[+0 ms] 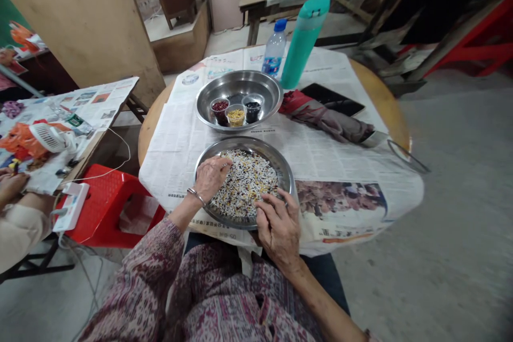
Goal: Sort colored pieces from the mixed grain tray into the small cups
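A steel basin [285,171] in front of me holds mixed grains [246,181], mostly white with yellow and dark red or black ones among them. My left hand [210,177], with a metal bracelet at the wrist, reaches over the basin's left rim. Its fingers are bunched together at the grains, and whatever is between the tips is hidden. Over the right rim lies my right hand [279,227], fingers apart and slightly bent, the tips at the edge of the grains. Behind stands a second steel basin [208,85] with cups of red beans [220,109], yellow kernels [235,116] and black beans [252,110].
Newspaper [160,155] covers the round table. A plastic bottle [274,48], a teal bottle [304,43], a folded umbrella [328,120] and a dark tablet-like object [332,99] stand or lie behind. A red stool [108,206] with a power strip [71,207] is left, near another person's arm [16,192].
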Demonstrator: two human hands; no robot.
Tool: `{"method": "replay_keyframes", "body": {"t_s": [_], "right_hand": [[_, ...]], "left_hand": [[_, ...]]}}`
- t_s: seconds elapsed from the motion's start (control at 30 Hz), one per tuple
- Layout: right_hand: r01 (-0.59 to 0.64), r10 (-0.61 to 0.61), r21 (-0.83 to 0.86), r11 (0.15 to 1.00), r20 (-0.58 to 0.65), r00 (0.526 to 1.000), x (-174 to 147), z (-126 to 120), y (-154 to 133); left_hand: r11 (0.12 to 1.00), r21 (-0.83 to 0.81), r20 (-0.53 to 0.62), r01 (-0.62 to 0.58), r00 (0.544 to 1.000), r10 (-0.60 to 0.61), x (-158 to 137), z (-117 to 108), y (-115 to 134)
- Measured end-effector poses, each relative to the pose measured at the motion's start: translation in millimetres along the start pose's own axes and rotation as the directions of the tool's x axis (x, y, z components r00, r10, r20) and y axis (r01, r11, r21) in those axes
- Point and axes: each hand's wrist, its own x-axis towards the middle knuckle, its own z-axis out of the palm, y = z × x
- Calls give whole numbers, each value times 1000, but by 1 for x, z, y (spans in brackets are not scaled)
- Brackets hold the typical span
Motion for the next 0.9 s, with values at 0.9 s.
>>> {"method": "replay_keyframes", "body": {"t_s": [0.9], "right_hand": [[-6,6,-1,1000,4,1000,0,0,1]], "left_hand": [[-309,-858,511,410,746,-427,-9,-30,18]]}}
